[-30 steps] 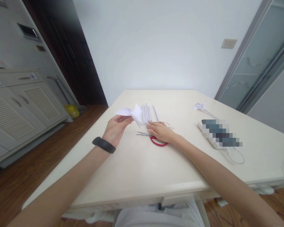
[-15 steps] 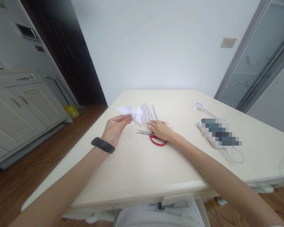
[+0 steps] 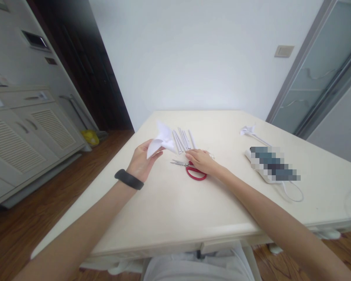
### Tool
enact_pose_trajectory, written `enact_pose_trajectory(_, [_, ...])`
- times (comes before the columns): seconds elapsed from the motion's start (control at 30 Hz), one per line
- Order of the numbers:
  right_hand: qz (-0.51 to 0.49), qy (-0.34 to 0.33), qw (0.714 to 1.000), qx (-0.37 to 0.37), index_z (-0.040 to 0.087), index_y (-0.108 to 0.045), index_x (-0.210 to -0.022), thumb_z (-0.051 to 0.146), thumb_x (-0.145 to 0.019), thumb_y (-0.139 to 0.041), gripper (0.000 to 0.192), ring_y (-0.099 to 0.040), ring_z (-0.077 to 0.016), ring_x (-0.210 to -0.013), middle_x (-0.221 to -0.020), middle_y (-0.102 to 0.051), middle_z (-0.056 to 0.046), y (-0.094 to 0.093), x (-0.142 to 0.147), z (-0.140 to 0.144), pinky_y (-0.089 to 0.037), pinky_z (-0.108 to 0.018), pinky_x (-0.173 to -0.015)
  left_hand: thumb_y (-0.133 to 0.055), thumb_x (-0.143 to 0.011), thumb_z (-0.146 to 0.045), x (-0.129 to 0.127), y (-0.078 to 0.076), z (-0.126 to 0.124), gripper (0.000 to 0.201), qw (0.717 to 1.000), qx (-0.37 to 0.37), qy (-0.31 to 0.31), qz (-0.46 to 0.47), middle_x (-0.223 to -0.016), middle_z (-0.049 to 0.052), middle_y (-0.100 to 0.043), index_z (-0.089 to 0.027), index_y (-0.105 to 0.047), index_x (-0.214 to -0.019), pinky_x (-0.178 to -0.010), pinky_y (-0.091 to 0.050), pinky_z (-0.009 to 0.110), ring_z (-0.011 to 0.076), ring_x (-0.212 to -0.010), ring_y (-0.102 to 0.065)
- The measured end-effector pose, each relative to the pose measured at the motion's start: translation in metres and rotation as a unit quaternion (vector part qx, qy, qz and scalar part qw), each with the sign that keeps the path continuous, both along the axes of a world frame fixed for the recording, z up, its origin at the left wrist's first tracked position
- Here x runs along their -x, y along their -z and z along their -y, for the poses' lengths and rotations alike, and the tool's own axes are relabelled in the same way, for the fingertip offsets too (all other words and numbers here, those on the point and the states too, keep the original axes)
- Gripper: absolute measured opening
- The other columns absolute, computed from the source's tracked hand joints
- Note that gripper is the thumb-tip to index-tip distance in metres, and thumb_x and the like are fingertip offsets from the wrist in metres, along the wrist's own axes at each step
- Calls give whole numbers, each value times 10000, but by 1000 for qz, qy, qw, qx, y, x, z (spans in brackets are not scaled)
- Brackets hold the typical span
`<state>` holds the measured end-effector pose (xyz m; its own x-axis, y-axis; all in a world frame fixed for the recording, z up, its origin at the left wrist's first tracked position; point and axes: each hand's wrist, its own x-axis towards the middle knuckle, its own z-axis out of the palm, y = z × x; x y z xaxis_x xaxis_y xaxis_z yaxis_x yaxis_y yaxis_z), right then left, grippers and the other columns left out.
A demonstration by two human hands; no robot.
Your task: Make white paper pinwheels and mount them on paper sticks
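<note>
Our left hand (image 3: 142, 160) has its grip closed on a white folded paper pinwheel (image 3: 160, 141), raised above the cream surface (image 3: 169, 203); our right hand (image 3: 201, 161) lies flat on red-handled scissors (image 3: 193, 171), holding nothing.

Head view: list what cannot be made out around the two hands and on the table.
- Scissors: upper handle loop hidden under the right hand.
- Folded white paper in the left hand: its exact shape is too small and pale to tell.
- Flat device on the table: blurred out by pixelation.
</note>
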<state>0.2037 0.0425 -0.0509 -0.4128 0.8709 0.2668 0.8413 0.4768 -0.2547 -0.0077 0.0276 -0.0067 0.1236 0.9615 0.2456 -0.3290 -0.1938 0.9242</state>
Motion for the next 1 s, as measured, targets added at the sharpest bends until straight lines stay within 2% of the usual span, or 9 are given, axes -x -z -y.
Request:
enact_pose_trajectory(0.1, [2,0,1000,0,219,-562,-1014,372,-943,-201,398,-482,-237,-1106,-1133,-570,-101,3,1,0,-329,-439,-927,-705,-676,-190,-1,0,-1,125,1000,18,-5,-12,-763,-15,-638,-176,-693,-800,-724,-394,234,98,-720,-519])
enact_pose_trajectory(0.23, [-8,11,1000,2,192,-590,-911,349,-930,-269,358,-494,-260,-1090,-1086,-591,-117,5,3,0,-332,-454,-920,-699,-682,-179,-1,0,-1,109,1000,0,12,-7,-697,-16,-631,-174,-695,-791,-702,-392,242,93,-640,-489])
enact_pose_trajectory(0.37, [-61,39,997,-4,170,-603,-794,346,-936,-225,440,-558,-232,-967,-978,-620,-125,0,2,0,-391,-374,-869,-688,-688,-187,1,1,0,101,1000,13,14,-11,-723,-1,-631,-171,-696,-787,-701,-392,240,107,-675,-502])
enact_pose_trajectory(0.6, [-203,108,972,-55,150,-575,-1050,347,-943,-151,480,-544,-171,-1044,-1135,-599,-93,-10,-14,-1,-407,-284,-909,-664,-684,-187,2,4,-2,97,1000,-4,18,-8,-845,4,-607,-187,-685,-779,-718,-407,207,109,-776,-514])
enact_pose_trajectory(0.7, [-318,113,940,-59,153,-584,-1081,381,-938,-172,493,-517,-167,-1117,-1189,-589,-80,-12,-21,-2,-384,-304,-966,-658,-679,-202,2,4,-1,118,1000,-4,27,1,-895,18,-609,-189,-682,-793,-741,-421,228,143,-839,-529])
enact_pose_trajectory(0.8, [-465,77,881,-27,139,-623,-1032,451,-920,-228,516,-535,-180,-1116,-1182,-602,-98,-13,-24,-3,-392,-322,-975,-656,-678,-201,1,4,2,140,999,-2,44,-6,-913,31,-608,-181,-679,-814,-743,-424,244,158,-840,-530])
enact_pose_trajectory(0.9, [-532,69,844,-2,115,-626,-1006,472,-907,-255,525,-558,-194,-1093,-1167,-606,-134,-14,-26,-3,-413,-323,-957,-659,-669,-179,1,4,4,158,998,4,55,-13,-882,36,-606,-175,-676,-826,-743,-422,256,157,-804,-528])
enact_pose_trajectory(1.0, [-559,93,824,12,125,-590,-1042,423,-911,-251,469,-586,-199,-1059,-1206,-575,-135,-16,-29,-3,-449,-316,-909,-662,-652,-171,1,4,4,166,998,5,59,-13,-861,39,-609,-172,-672,-818,-752,-419,269,163,-793,-538])
